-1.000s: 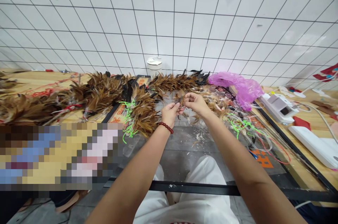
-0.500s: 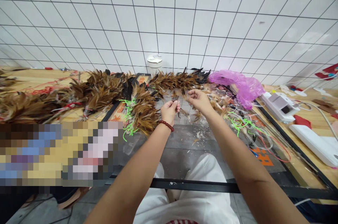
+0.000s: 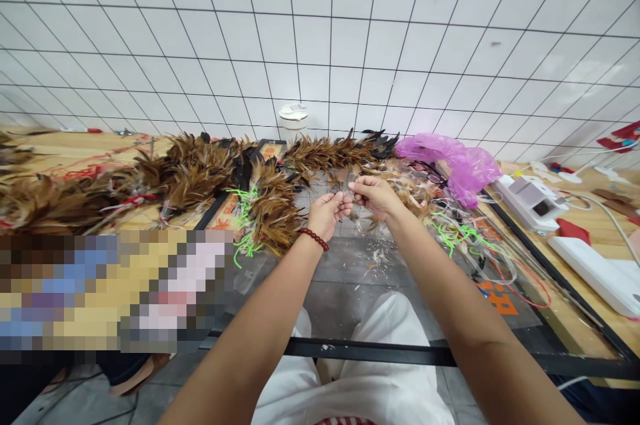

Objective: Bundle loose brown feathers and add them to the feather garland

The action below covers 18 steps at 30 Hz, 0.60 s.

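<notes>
Above the table's middle my left hand (image 3: 326, 213), with a beaded bracelet at its wrist, is closed in a pinch on what looks like a small feather, mostly covered by the fingers. My right hand (image 3: 374, 197) pinches close beside it, fingertips nearly meeting the left's; what it grips is too small to make out. Just left of my left hand lies a bundle of brown feathers (image 3: 276, 208) with bright green ties (image 3: 245, 228). A long brown feather garland (image 3: 330, 153) stretches behind both hands. Loose pale feathers (image 3: 407, 186) spread to the right of my right hand.
A purple plastic bag (image 3: 453, 161) and tangled green cords (image 3: 455, 235) lie right. More feather garlands (image 3: 195, 161) fill the left. A white lidded cup (image 3: 293, 119) stands by the tiled wall. White devices (image 3: 533, 201) sit far right. A blurred-out area covers the lower left.
My right hand has moved left and closed to a pinch beside my left hand. The left hand has shifted slightly right and turned, its fingertips now meeting the right's.
</notes>
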### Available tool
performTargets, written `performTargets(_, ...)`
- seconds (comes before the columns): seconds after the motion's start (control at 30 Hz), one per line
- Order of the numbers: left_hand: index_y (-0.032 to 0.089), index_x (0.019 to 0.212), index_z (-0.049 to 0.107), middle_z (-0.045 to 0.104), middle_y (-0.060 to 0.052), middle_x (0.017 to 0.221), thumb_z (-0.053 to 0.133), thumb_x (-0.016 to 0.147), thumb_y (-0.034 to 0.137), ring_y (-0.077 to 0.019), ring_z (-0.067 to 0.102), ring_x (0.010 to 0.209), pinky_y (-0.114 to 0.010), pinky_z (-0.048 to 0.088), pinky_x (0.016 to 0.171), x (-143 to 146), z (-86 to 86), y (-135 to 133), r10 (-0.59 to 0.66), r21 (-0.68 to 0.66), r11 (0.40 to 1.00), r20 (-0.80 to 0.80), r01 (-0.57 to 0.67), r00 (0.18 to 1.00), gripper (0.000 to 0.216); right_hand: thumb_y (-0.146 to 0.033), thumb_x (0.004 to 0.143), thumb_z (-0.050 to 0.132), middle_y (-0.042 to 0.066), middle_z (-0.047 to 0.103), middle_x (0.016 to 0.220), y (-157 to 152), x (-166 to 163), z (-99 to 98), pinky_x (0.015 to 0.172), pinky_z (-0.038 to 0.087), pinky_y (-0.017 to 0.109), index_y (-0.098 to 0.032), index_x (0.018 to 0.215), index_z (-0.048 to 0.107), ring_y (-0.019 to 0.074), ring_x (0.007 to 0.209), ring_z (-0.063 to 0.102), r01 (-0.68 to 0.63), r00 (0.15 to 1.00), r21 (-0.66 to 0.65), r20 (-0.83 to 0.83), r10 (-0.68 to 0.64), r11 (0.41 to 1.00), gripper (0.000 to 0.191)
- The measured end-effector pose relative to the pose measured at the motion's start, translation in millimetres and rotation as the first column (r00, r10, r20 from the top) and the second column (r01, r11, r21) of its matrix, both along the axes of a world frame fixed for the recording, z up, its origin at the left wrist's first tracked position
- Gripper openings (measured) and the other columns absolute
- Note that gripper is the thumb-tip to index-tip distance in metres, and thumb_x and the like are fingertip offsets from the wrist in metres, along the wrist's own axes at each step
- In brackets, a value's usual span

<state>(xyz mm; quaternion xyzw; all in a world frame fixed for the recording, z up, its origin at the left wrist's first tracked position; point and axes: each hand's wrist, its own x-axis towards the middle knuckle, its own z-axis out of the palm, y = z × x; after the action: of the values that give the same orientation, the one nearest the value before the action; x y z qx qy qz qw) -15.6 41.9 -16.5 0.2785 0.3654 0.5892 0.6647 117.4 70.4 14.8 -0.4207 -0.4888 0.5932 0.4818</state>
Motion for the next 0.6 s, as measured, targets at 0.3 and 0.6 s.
performTargets(0.3, 0.009, 0.076, 0.064, 0.070, -0.007, 0.067, 0.065, 0.082, 0.012, -0.0109, 0.067, 0.062, -0.021, 0.052, 0.062, 0, 2.5, 0, -0.001, -0.065, 0.998, 0.027, 0.003, 1.000, 0.008, -0.042, 0.049, 0.084, -0.002, 0.060, 0.057, 0, -6, -8.5, 0.054, 0.039, 0.024, -0.016, 0.060, 0.063, 0.0098, 0.054, 0.052, 0.008, 0.991, 0.115, 0.131, -0.023, 0.993, 0.035)
performTargets(0.6, 0.008, 0.066, 0.063, 0.065, -0.002, 0.059, 0.071, 0.075, 0.009, -0.0062, 0.059, 0.049, -0.018, 0.049, 0.055, 1, -2.1, 2, -0.028, -0.035, 0.999, -0.043, 0.026, 0.999, 0.012, -0.043, 0.046, 0.083, -0.004, 0.054, 0.055, 3, 1, -4.5, 0.055, 0.036, 0.024, -0.016, 0.059, 0.061, 0.0081, 0.054, 0.044, 0.021, 0.947, 0.228, 0.309, -0.092, 0.973, 0.037)
